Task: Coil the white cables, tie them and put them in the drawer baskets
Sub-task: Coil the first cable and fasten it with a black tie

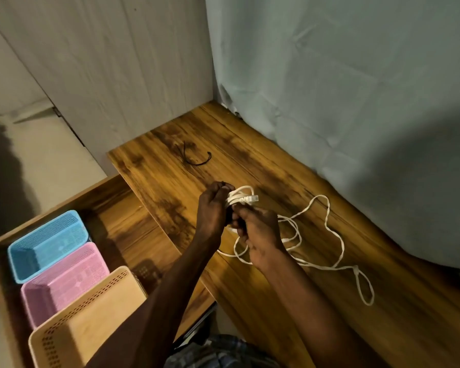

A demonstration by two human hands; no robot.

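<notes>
A small coil of white cable (241,198) with a white plug end is held above the wooden desk (175,179). My left hand (213,208) grips its left side, fingers pinched near the top. My right hand (260,235) is closed just below the coil, holding it from the near side. A second white cable (329,229) lies loose on the desk to the right, in wide loops trailing toward the near edge. Black ties (194,155) lie on the desk farther back. An open drawer (122,208) at left holds a blue basket (48,245), a pink basket (64,282) and a beige basket (88,320).
A grey-blue curtain (343,102) hangs along the desk's right and far side. A pale wooden panel (117,75) stands behind the desk at left. A light floor (51,160) shows beyond the drawer. Checked cloth (218,351) is at the bottom edge.
</notes>
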